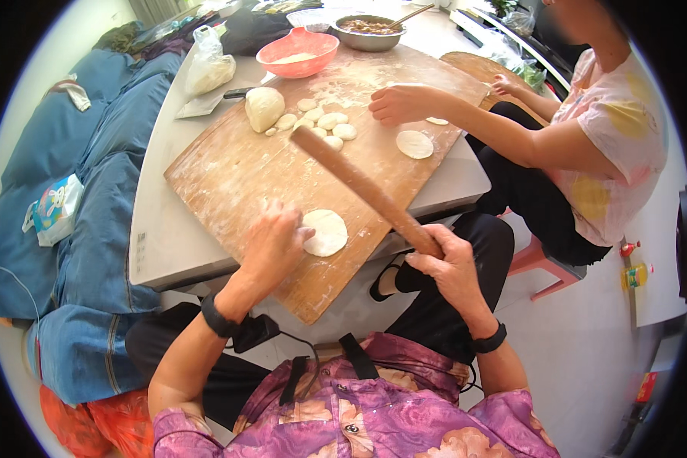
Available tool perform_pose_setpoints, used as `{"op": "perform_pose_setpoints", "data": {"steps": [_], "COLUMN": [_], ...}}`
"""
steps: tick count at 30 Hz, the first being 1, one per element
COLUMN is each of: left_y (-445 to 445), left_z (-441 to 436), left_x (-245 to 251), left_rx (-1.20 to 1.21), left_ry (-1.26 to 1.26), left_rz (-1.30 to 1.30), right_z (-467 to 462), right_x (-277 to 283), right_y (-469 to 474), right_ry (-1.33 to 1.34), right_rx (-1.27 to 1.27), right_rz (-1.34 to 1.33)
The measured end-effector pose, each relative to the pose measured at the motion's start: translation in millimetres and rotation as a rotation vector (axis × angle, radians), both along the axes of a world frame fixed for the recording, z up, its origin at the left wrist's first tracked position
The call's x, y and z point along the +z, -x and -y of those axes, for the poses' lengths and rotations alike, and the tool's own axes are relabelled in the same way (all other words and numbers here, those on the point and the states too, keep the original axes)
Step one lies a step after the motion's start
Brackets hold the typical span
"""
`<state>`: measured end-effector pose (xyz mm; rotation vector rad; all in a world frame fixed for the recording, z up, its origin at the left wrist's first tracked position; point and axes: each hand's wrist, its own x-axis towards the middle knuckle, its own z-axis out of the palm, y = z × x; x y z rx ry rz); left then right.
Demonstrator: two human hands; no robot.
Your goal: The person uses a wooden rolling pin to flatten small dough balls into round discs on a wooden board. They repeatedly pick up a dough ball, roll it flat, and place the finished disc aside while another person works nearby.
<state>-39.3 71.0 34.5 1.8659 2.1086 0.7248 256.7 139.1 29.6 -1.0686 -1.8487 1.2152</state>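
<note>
My right hand (449, 260) grips one end of a wooden rolling pin (363, 189), which slants up to the left above the floured wooden board (235, 166). At the near part of the board, the thumb of my left hand (275, 235) touches the left edge of a flat round dough wrapper (327, 233). Whether those fingers pinch the wrapper is unclear. Farther back lie a large lump of dough (264, 109) and several small flattened dough pieces (344, 131). Another rolled wrapper (414, 144) rests near the board's right side.
A person (607, 131) sits at the right, one hand over the board. Behind stand a pink bowl (297, 54) and a metal bowl of filling (369, 34) with a utensil. A knife handle (237, 93) and a plastic bag (207, 66) lie left of the dough lump.
</note>
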Motion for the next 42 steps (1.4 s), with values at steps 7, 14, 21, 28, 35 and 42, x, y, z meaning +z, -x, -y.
{"op": "perform_pose_setpoints", "data": {"steps": [7, 14, 21, 28, 35, 42], "left_y": [5, 15, 15, -7, -35, -27], "left_z": [-21, -36, -50, -94, -195, -266], "left_x": [0, -5, 13, 42, 48, 29], "left_rx": [-0.010, 0.035, -0.106, -0.399, -0.387, 0.019], "left_ry": [0.075, 0.151, 0.195, 0.150, -0.060, -0.194], "left_rz": [0.141, 0.345, 0.239, 0.317, 0.370, 0.496], "right_z": [0, -4, -6, -6, -6, -4], "right_x": [-8, -27, -36, -39, -39, -39], "right_y": [-48, -75, -87, -89, -90, -90], "right_ry": [0.097, 0.119, 0.150, 0.171, 0.188, 0.181], "right_rx": [-0.148, -0.191, -0.123, -0.125, -0.123, -0.141], "right_rz": [-0.132, -0.303, -0.524, -0.603, -0.596, -0.542]}}
